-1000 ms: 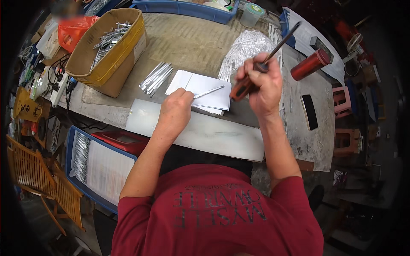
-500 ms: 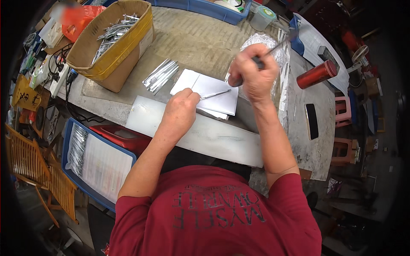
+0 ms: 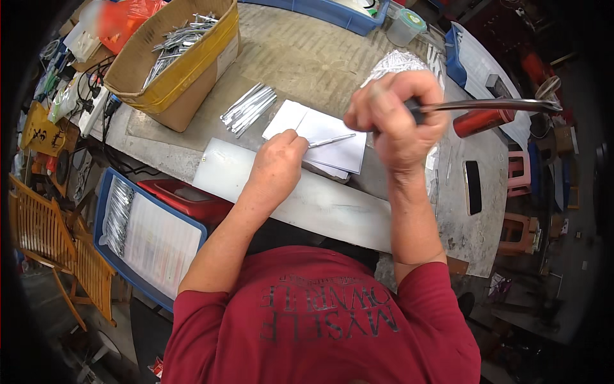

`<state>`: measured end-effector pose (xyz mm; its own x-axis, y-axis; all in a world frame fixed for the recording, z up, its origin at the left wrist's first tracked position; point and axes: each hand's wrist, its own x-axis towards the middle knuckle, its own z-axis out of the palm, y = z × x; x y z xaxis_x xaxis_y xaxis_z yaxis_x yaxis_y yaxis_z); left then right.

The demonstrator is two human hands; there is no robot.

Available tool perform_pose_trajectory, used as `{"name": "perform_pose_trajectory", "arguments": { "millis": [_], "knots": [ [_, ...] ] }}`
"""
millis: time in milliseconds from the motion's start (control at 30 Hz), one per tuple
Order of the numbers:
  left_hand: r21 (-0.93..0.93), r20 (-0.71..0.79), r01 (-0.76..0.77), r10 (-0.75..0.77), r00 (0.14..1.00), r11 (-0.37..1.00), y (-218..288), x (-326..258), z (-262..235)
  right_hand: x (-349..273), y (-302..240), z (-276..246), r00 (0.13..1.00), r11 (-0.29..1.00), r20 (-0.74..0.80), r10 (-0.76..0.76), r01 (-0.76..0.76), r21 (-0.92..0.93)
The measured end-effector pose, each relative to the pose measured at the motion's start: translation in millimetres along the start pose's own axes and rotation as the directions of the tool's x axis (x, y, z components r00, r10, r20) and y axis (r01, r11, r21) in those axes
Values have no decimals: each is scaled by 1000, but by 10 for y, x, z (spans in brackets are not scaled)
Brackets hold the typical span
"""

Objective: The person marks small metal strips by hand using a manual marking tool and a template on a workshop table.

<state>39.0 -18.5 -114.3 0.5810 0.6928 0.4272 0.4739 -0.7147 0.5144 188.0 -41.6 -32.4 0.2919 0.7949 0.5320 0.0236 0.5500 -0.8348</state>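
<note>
My left hand point(image 3: 279, 161) is closed at the near-left edge of a stack of white sheets point(image 3: 348, 151), fingers pinching one end of a thin silvery rod point(image 3: 332, 140). The rod lies slantwise over the paper, its free end pointing right. Raised above the right side of the stack, my right hand point(image 3: 398, 118) wraps round the dark handle of a tool with a long, shiny metal shaft point(image 3: 489, 104). That shaft extends to the right, its far end slightly bent; I cannot tell the tool's exact kind. Left of the paper lies a bundle of similar silvery rods point(image 3: 249, 107).
A cardboard box point(image 3: 192, 102) of metal rods stands at the left. A pale board point(image 3: 281, 192) runs along the near edge. White pieces point(image 3: 400, 62) are heaped behind my right hand. A red cylinder point(image 3: 481, 123) and a phone point(image 3: 472, 187) are on the right.
The tool in my right hand has swung from pointing up and right to nearly level. My left hand keeps its hold on the rod. The whole view has shifted slightly.
</note>
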Motion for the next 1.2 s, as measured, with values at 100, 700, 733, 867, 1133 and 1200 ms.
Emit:
{"name": "perform_pose_trajectory", "arguments": {
  "millis": [100,700,733,867,1133,1200],
  "knots": [
    [-24,-4,14,-14,1000,1000,17,38,21,-186,448,-70,983,952,59,174,-153,-264],
    [-151,-39,56,-63,997,987,-19,0,-5,71,-140,211,987,999,159,-23,18,38],
    [-153,-40,58,-64,997,987,-24,4,4,62,-186,235,985,998,160,-59,53,41],
    [-211,-57,51,-64,996,976,-7,5,62,-173,416,132,969,970,241,61,-1,-244],
    [-176,-49,88,-98,994,980,-49,-24,33,5,18,261,988,999,144,-51,51,-1],
    [-182,-60,70,-82,995,981,-50,-19,37,-59,96,256,988,996,125,-92,88,33]
  ]
}}
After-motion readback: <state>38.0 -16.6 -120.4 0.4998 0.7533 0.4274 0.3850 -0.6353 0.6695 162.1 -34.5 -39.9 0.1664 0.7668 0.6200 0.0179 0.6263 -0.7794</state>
